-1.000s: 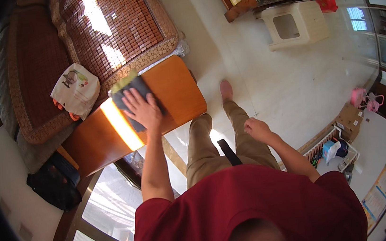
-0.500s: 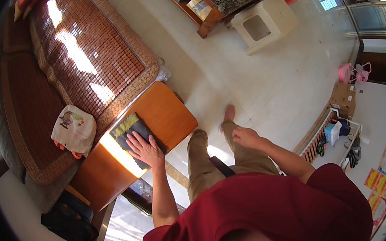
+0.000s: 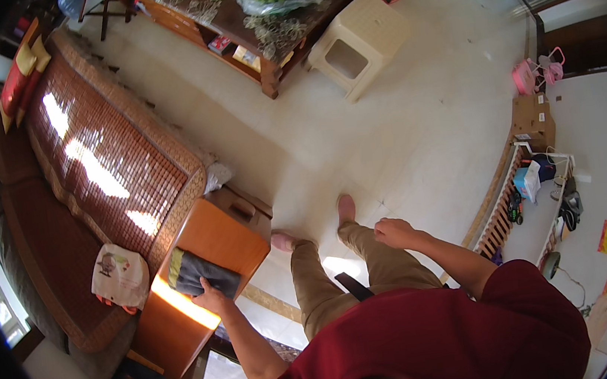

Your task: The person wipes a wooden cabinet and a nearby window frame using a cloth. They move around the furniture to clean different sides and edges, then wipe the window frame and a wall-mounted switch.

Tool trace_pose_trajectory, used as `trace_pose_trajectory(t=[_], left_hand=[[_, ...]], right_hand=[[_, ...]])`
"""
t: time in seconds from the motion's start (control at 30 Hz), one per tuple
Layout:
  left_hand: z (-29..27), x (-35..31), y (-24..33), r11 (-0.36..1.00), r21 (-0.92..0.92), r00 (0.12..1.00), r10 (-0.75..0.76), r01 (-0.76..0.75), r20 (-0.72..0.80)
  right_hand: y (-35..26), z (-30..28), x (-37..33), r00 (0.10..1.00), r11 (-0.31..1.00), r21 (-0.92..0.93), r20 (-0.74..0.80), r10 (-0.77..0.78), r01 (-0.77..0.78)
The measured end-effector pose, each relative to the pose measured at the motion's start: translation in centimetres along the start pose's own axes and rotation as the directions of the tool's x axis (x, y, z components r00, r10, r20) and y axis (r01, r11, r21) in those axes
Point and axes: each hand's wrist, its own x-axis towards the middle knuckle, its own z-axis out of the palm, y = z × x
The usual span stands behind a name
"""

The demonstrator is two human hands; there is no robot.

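Note:
My left hand (image 3: 212, 299) rests on the near edge of a dark folded cloth (image 3: 198, 273) with a yellow-green strip at one end. The cloth lies flat on an orange wooden side table (image 3: 208, 239) beside the sofa. Fingers press down on the cloth; whether they grip it is unclear. My right hand (image 3: 394, 232) hangs loosely curled above my right knee, holding nothing. I wear tan trousers and a dark red shirt, and both bare feet are on the pale tiled floor.
A long sofa with a woven mat (image 3: 102, 164) runs along the left, a white printed bag (image 3: 120, 276) on it. Farther off are a coffee table (image 3: 254, 15) with cut watermelon, a cream plastic stool (image 3: 356, 43), and a low shelf (image 3: 536, 193) at right.
The view has swung so the sofa and side table sit lower left. My left hand slid from the middle of the cloth to its near edge. My right hand stayed by my knee.

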Motion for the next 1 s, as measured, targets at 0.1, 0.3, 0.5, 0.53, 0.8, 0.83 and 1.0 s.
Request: trace_pose_trajectory(t=[0.1,0.3,0.5,0.53,0.8,0.83,1.0], left_hand=[[2.9,-0.3,-0.4,0.969,0.242,0.997,0.057,-0.045,-0.046],[9.6,-4.8,0.5,0.976,0.146,0.96,0.121,-0.161,0.251],[14.3,-16.8,7.9,0.972,-0.101,0.831,0.234,-0.212,0.504],[14.8,-18.4,8.7,0.953,-0.076,0.81,0.288,-0.292,0.511],[15.6,-35.4,16.7,0.806,-0.054,0.358,0.32,-0.589,0.877],[15.1,-36.6,17.1,0.783,-0.135,0.298,0.381,-0.607,0.875],[12.7,-31.9,15.2,0.943,0.02,0.468,0.146,-0.331,0.871]], right_hand=[[2.9,-1.0,-1.0,0.998,0.998,0.026,0.014,0.056,-0.057],[6.3,-2.3,-2.4,0.999,0.996,0.079,-0.017,0.039,-0.038],[7.3,-5.5,-2.4,0.997,0.989,0.133,-0.063,-0.049,0.057],[6.4,-6.5,-2.3,0.992,0.984,0.146,-0.092,-0.088,0.101],[-3.9,-8.6,2.4,0.983,0.013,1.0,0.03,-0.182,-0.028],[-4.2,-8.0,3.4,0.981,-0.001,0.994,0.109,-0.16,-0.11],[-4.6,-8.9,3.6,0.962,-0.215,0.939,0.254,-0.097,-0.269]])
